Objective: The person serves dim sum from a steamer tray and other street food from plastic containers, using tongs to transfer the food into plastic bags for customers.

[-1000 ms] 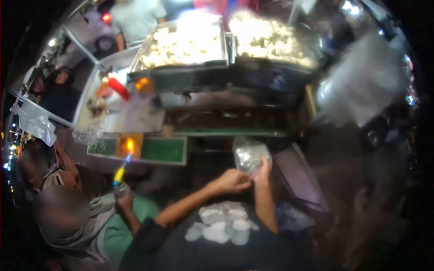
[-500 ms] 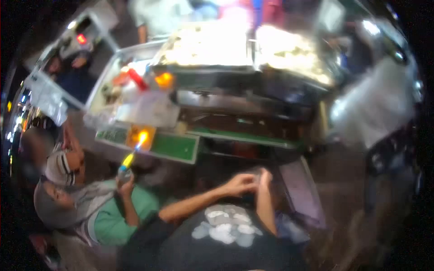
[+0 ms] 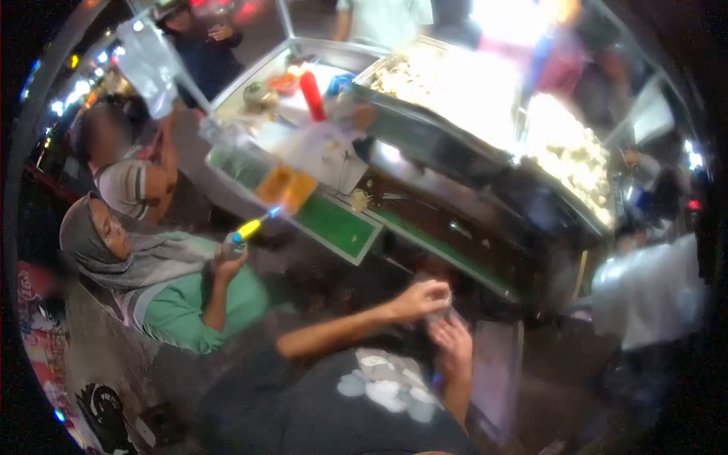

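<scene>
My left hand (image 3: 421,301) is closed, its thumb and fingertips pinched on something small and pale that I cannot make out. Just below it is my right hand (image 3: 453,341), palm side toward my left hand and fingers bent round something that blur hides. The two hands are close together in front of my dark shirt (image 3: 326,406), which has a pale print. Beyond them runs the green-edged side of a food cart (image 3: 444,262); neither hand touches it.
At left, a person in a green top (image 3: 205,311) holds a gas torch (image 3: 246,230) with a small blue flame near an orange-lit piece (image 3: 287,188). A red bottle (image 3: 312,96) stands on the cart. Brightly lit trays (image 3: 569,155) hold pale food. Plastic bags (image 3: 648,288) hang at right.
My view has turned, so the cart now slants down to the right. My hands have shifted, the left now above the right. The torch flame looks smaller and bluer.
</scene>
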Action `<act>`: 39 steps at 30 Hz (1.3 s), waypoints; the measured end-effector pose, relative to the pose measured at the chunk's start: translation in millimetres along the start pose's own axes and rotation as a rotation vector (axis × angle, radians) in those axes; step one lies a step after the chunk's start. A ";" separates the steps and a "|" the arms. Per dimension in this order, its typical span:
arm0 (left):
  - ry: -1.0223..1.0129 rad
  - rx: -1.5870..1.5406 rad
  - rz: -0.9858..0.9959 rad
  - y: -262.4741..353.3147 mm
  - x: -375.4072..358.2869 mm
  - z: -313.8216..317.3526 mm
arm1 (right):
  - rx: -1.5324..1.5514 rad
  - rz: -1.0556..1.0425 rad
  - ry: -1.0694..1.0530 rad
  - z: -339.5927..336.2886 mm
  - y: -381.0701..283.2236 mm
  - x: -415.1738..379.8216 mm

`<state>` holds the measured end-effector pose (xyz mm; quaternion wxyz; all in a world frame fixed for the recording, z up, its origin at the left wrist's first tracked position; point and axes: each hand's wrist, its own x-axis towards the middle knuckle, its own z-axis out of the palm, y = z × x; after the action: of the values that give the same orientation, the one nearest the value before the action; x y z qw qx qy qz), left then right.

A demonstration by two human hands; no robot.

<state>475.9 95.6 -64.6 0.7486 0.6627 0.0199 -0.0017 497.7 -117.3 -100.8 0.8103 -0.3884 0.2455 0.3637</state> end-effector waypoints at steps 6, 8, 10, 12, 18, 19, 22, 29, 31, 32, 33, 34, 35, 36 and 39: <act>-0.135 0.292 0.252 95.6 20.3 -31.3 | -1.551 -1.051 -0.076 98.7 -44.6 -6.5; -0.044 0.246 0.315 140.3 23.9 -53.3 | -1.602 -1.334 -0.316 131.1 -54.8 -2.0; -0.018 0.252 0.338 181.6 18.0 -78.2 | -1.493 -1.620 -0.380 183.2 -61.1 -14.0; -0.072 0.205 0.275 205.3 14.0 -105.1 | -1.406 -1.362 -0.473 221.3 -59.9 -7.9; 0.399 0.337 0.523 241.5 3.9 -181.2 | -1.171 -0.977 -0.828 341.7 -47.6 48.5; 0.410 0.337 0.532 247.3 -3.2 -186.7 | -1.051 -0.904 -0.887 366.4 -45.1 52.1; 1.167 0.905 0.687 259.6 -45.4 -191.1 | -1.039 -0.980 -0.761 439.9 -22.9 66.4; 0.582 0.149 0.125 143.9 -155.6 -177.0 | -1.494 -1.233 -0.739 611.4 68.9 213.5; 0.532 0.060 -0.029 91.6 -174.4 -174.2 | -1.381 -1.318 -0.868 632.2 107.1 258.8; 0.549 0.026 -0.084 70.7 -182.5 -172.2 | -1.457 -1.297 -0.834 642.9 121.8 269.5; 0.564 0.003 -0.125 58.3 -190.7 -173.4 | -1.535 -1.275 -0.801 653.7 136.5 280.3; 0.580 -0.022 -0.166 45.9 -199.0 -174.4 | -1.734 -1.431 -0.802 662.3 150.8 296.0; 0.589 -0.016 -0.235 41.2 -207.7 -176.7 | -1.766 -1.308 -0.658 669.6 172.6 329.4; 0.617 -0.089 -0.246 31.0 -214.6 -178.8 | -1.774 -1.291 -0.568 674.3 191.6 367.1; 0.633 -0.125 -0.373 36.3 -226.0 -193.1 | -1.909 -1.287 -0.512 686.0 214.6 391.5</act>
<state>245.8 286.2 -44.7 0.7311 0.5686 0.3708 0.0682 650.1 686.3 -67.7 0.2514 -0.8053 -0.5368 -0.0082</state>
